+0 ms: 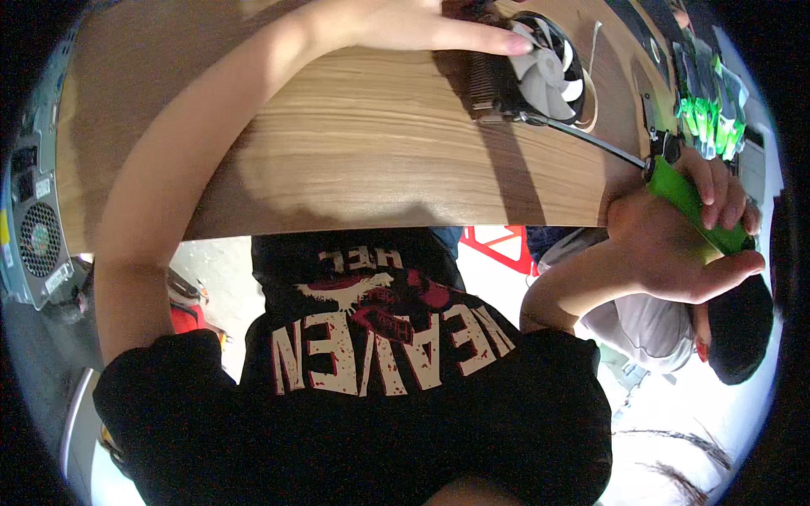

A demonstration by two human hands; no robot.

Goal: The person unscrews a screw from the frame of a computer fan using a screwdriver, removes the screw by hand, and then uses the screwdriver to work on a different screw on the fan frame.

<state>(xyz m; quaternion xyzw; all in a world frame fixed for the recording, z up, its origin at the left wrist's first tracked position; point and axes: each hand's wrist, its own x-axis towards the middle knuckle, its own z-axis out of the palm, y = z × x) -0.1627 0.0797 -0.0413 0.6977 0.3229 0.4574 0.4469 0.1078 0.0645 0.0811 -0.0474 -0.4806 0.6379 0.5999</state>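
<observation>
A CPU cooler (548,74) with a white-bladed fan and a finned heatsink lies on the wooden table at the far right of centre. My left hand (396,25) reaches over from the left, one digit stretched onto the fan's edge and the cooler held beneath. Its other fingers are partly cut off at the top edge. In my right hand (666,228) is a screwdriver (685,196) with a green handle, the fingers wrapped around it. The long shaft slants up to the left, and its tip meets the near corner of the cooler. A thin pale cable curves beside the fan.
The wooden table (363,152) has its near edge against my body. A grey computer case (38,219) stands at the far left. Several green-handled tools (713,126) are grouped at the right. Another person (650,333) is close by, beyond my right arm.
</observation>
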